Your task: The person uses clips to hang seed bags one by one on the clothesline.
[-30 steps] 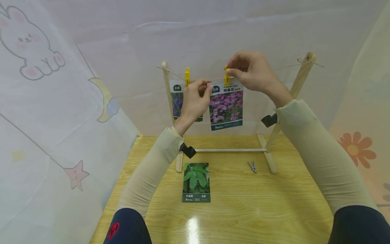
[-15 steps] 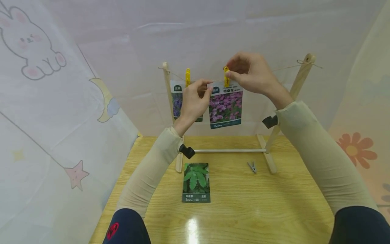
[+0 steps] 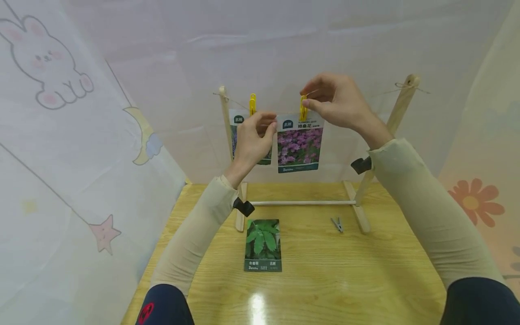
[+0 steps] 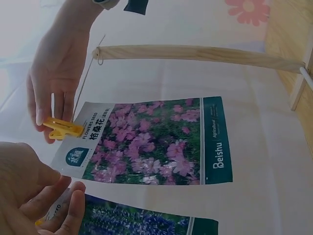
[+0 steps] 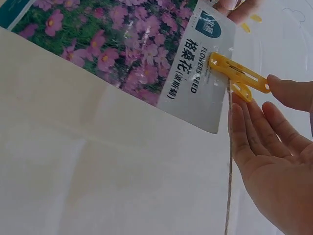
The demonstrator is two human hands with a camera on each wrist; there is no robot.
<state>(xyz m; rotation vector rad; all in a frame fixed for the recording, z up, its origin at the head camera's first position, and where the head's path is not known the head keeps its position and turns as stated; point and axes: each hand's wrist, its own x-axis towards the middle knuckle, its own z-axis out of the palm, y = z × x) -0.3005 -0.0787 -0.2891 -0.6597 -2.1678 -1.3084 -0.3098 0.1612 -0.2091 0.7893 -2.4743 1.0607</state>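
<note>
A seed packet with pink flowers (image 3: pixel 299 146) hangs at the string, a yellow clothespin (image 3: pixel 303 108) on its top edge. My right hand (image 3: pixel 339 101) holds that clothespin's handles between thumb and fingers; its thumb (image 5: pixel 291 93) is at one handle end in the right wrist view. My left hand (image 3: pixel 253 140) is by the packet's upper left corner. Its loosely bent fingertips are right at the edge, seen close in the left wrist view. Behind this hand, partly hidden, hangs a packet with blue-purple flowers (image 4: pixel 132 215) under another yellow clothespin (image 3: pixel 253 104).
A wooden frame (image 3: pixel 402 104) carries the string (image 5: pixel 230 171) between its posts. On the table (image 3: pixel 308 271) lie a green-leaf seed packet (image 3: pixel 263 246) and a grey clothespin (image 3: pixel 337 224). A white rod (image 3: pixel 300 202) joins the frame's feet. Printed cloth (image 3: pixel 284 40) surrounds the table.
My left hand has shifted a little left, its thumb moving off the packet's corner. The packet's lower edge has swung slightly left. My right hand stays at the clothespin.
</note>
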